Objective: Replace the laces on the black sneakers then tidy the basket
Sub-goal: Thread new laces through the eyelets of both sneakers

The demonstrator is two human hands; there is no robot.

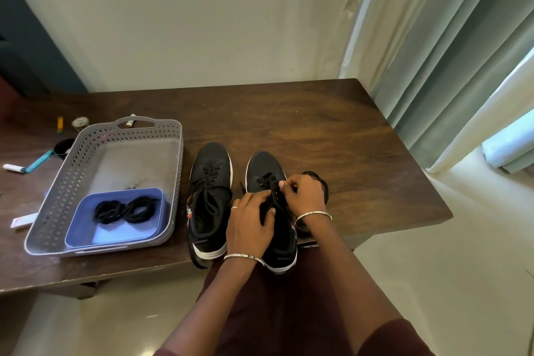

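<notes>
The right hand (303,193) pinches the flat lace (264,181) of a matte black sneaker (267,166); the left hand (250,221) curls its fingers over the tongue. Beside its twin (212,165) is a perforated grey basket (72,182), with coiled laces (127,209) in a blue tub (115,235).

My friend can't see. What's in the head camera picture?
The left hand holds the right black sneaker on a wooden table while the right hand pinches its lace. The left sneaker stands beside it; a grey basket holds a blue box of coiled black laces.
</notes>
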